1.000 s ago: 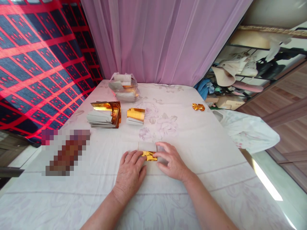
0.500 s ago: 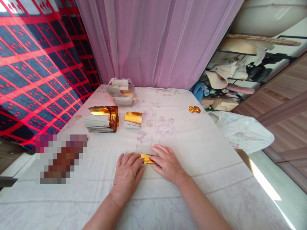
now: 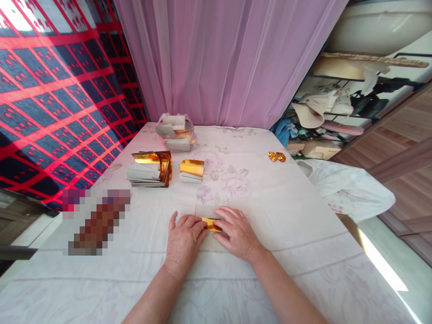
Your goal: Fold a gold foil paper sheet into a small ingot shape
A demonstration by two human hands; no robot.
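Since the left hand point(image 3: 184, 238) and right hand point(image 3: 239, 231) each take an end of the narrow shiny gold foil-paper strip point(image 3: 212, 224), they're probably holding it straight and flat on the white floral cloth-covered tabletop point(image 3: 286, 204). Left fingers look bunched, pinching with the thumb; right ones are slightly spread, seemingly pinching too. Thick grey-and-gold paper stack point(image 3: 146, 174) sits ahead on the left, maybe for easy reach. Pinkish print on the white plastic bag point(image 3: 359, 189) is too blurry to read.
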